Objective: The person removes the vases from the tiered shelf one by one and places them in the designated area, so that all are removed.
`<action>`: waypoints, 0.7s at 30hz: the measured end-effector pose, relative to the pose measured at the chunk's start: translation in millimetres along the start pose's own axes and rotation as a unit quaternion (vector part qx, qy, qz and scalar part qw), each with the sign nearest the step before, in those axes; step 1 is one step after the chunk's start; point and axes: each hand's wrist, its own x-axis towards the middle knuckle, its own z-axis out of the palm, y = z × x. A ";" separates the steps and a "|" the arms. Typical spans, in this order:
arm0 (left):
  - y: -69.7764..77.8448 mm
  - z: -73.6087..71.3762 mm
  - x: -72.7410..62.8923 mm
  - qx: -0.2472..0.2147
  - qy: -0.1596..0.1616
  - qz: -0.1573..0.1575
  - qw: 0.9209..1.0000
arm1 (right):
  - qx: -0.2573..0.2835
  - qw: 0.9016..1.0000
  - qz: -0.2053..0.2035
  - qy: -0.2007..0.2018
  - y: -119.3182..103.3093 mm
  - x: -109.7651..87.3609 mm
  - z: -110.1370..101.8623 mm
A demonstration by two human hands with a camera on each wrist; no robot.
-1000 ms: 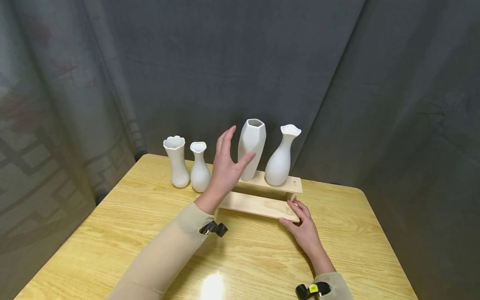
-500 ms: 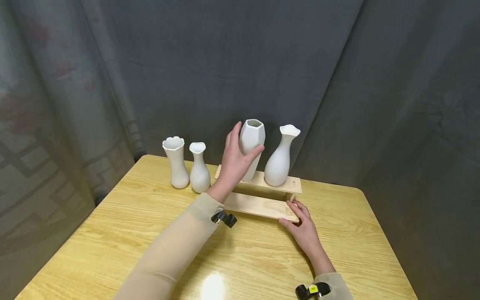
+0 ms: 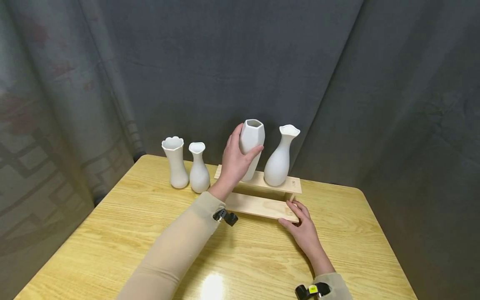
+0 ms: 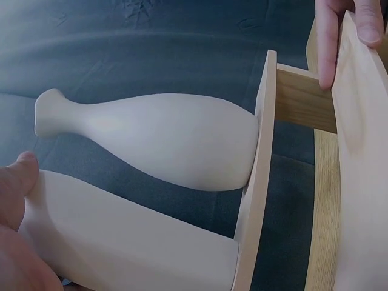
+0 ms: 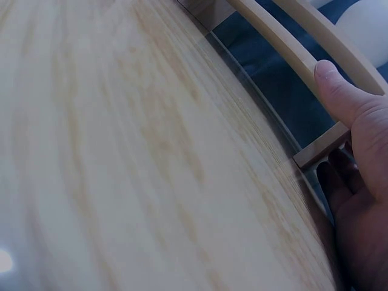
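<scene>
My left hand point(image 3: 233, 163) grips a white faceted vase point(image 3: 252, 139), thumb across its front and fingers round its left side. The vase stands upright on the upper shelf of a two-step wooden stand point(image 3: 262, 206). In the left wrist view the same faceted vase point(image 4: 127, 236) has its base against the upper board point(image 4: 257, 163). Beside it on that shelf is a white vase with a wavy rim point(image 3: 277, 166). My right hand point(image 3: 305, 233) holds the right end of the lower board; in the right wrist view its thumb point(image 5: 333, 88) lies on the board's edge.
Two more white vases stand on the table left of the stand: one with a scalloped rim point(image 3: 175, 166) and a smaller narrow-necked one point(image 3: 199, 173). The wooden table point(image 3: 255, 262) reaches toward the front. A dark grey curtain point(image 3: 210, 75) hangs behind.
My left hand has moved right and closed round the faceted vase, which it stood apart from a second ago. The right hand and the stand have stayed in place.
</scene>
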 end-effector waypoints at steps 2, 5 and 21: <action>-0.4 0.4 -0.2 0.001 -0.001 0.001 1.000 | -0.001 1.000 -0.001 -0.001 0.3 0.0 -0.2; -0.5 0.9 -1.1 0.002 0.000 0.000 1.000 | 0.000 1.000 -0.001 -0.001 0.6 -0.3 -0.3; -1.9 -0.4 0.9 0.007 0.008 -0.001 1.000 | 0.006 1.000 -0.004 -0.001 0.2 2.5 2.1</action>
